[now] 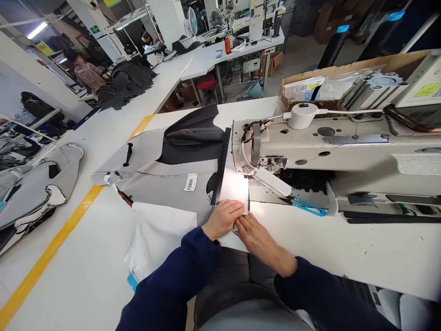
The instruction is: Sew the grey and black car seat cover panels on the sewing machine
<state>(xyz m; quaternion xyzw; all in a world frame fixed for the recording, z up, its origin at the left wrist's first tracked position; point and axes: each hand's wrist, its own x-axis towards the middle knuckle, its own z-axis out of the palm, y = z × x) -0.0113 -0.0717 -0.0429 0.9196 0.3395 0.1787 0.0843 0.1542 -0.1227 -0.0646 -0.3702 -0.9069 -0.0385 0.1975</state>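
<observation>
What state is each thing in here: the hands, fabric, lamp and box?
Left hand: open, flat on the white fabric.
Right hand: open, flat, touching the left.
Machine lamp: lit.
Grey cover: spread out flat.
Cardboard box: open.

Blue-handled scissors (309, 208) are just lying on the white counter (361, 253), off to the right. Behind that there's an open cardboard box (347, 73) with papers and plastic bags stuffed in it. A yellow stripe (51, 248) runs along the counter on the left, and past it sits a heap of grey and black covers (34, 184). Farther back there's a pile of dark fabric (126, 82), with a person (87, 71) in a checked top right beside it. There's an orange thread cone (227, 45) on the far table (203, 59), and a teal basket (255, 89) on the floor below.
</observation>
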